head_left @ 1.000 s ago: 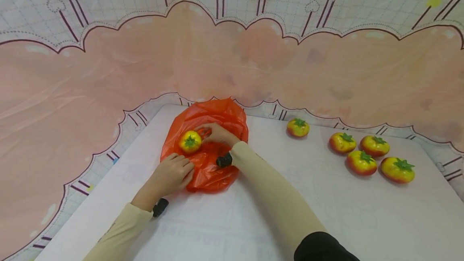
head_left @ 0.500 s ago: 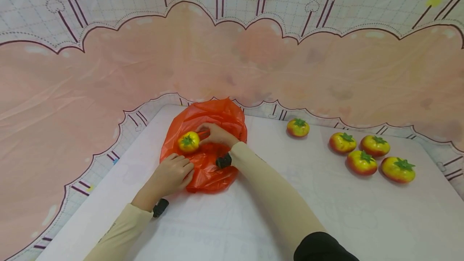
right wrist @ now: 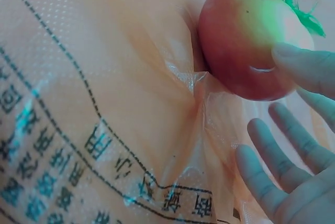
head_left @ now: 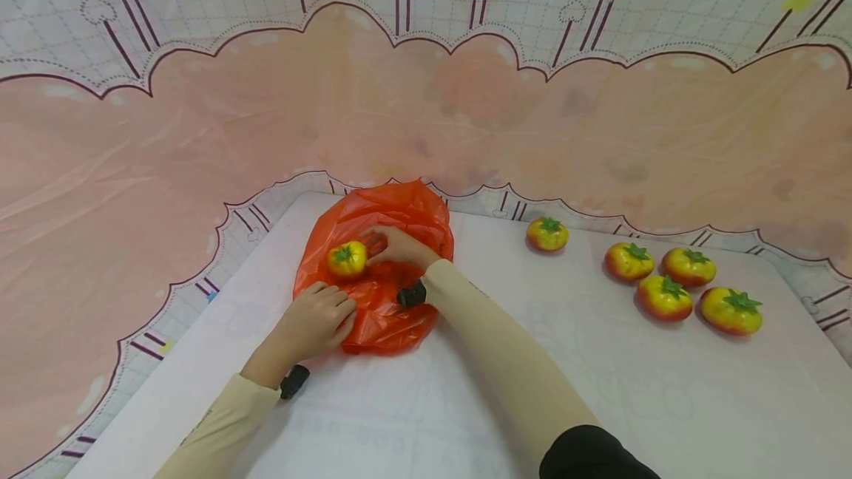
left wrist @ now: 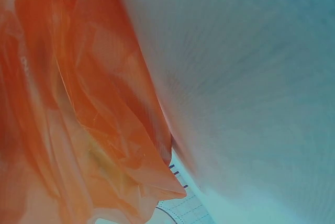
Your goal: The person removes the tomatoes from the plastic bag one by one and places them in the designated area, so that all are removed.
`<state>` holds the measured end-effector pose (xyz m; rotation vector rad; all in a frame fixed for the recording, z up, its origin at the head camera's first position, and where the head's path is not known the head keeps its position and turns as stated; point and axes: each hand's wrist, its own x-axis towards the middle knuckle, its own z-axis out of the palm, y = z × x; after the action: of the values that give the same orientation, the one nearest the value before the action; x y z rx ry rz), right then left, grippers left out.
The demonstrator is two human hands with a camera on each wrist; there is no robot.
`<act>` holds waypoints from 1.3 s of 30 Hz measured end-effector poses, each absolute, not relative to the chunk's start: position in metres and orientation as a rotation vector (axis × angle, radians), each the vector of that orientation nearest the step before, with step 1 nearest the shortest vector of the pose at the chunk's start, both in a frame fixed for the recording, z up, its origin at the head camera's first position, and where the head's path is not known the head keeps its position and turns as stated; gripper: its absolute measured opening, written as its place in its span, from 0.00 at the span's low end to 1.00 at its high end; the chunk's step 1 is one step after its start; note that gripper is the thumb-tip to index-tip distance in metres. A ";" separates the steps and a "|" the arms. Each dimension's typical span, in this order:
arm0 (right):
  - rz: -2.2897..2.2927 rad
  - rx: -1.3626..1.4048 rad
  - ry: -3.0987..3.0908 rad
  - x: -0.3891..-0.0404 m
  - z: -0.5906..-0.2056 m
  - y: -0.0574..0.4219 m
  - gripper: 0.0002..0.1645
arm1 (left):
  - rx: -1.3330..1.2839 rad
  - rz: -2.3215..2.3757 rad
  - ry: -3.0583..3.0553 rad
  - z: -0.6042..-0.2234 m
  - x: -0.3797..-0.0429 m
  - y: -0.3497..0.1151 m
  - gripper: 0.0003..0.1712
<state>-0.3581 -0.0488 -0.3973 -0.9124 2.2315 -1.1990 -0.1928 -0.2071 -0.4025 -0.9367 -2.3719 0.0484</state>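
A glossy yellow-and-red tomato [head_left: 347,260] with a green leafy top lies on the crumpled orange-red plastic bag [head_left: 399,320]. My right hand [head_left: 399,248] is at its right side. In the right wrist view, the thumb [right wrist: 306,69] overlaps the tomato [right wrist: 246,41], while the other fingers stand spread and apart from it. At the bag's near left edge, my left hand [head_left: 319,318] has its fingers curled over the plastic; the fingertips are hidden. The left wrist view has the bag [left wrist: 94,88] close up and no clear sight of the hand.
Another tomato [head_left: 547,234] stands alone near the back of the white table [head_left: 426,420]. Several more, such as this tomato [head_left: 664,299], sit grouped at the right. Behind the table hangs a printed cloth [head_left: 466,117]. Printed characters mark the bag.
The tomato on the bag has shifted slightly left and up. My right fingers have spread a little from it in the last half second. The left hand stays put.
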 end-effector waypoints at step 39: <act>-1.153 -0.820 2.286 -0.352 -0.401 -0.056 0.32 | -0.928 0.054 -2.387 -0.401 -0.192 -0.207 0.10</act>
<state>-0.3523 -0.0564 -0.4010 -0.8197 2.2859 -1.1528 -0.1916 -0.2069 -0.4007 -0.9279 -2.3870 0.0544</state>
